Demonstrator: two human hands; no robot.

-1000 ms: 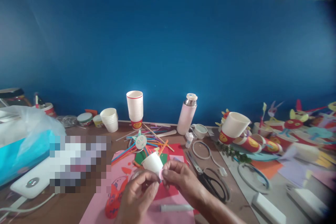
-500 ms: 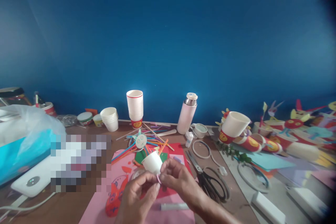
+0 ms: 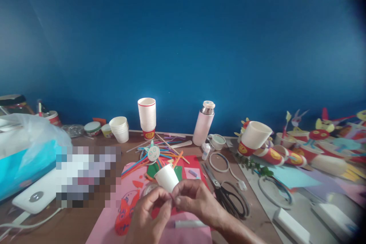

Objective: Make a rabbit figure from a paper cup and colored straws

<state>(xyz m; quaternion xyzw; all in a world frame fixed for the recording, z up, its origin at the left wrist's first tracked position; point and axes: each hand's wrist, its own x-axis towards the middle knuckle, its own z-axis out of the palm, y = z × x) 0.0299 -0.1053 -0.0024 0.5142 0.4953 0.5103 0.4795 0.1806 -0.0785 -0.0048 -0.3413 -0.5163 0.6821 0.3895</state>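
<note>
In front of me the fingertips of my left hand point(image 3: 156, 207) and my right hand point(image 3: 194, 200) meet, both closed in a pinch. Between them is a small pink strip, mostly covered by the fingers; its material is hard to make out. Just beyond the fingertips a white paper cup point(image 3: 166, 178) leans on its side over red and green paper, its lower end hidden by my hands. An orange-red paper cutout with drawn lines point(image 3: 122, 217) lies left of my left hand on the pink paper point(image 3: 105, 221). Below my right wrist lies a capped marker point(image 3: 190, 224).
Black-handled scissors point(image 3: 228, 194) and a cable lie to the right. Behind stand stacked paper cups point(image 3: 147, 118), a pink thermos point(image 3: 203, 124), a small white bottle point(image 3: 205, 152) and colored sticks. Decorated cups point(image 3: 254, 139) crowd the right; a power bank point(image 3: 37, 197) sits left.
My right hand's fingers have curled over and closed in on the left fingertips. The pink strip, a visible curve before, is now mostly covered. The cup has barely shifted.
</note>
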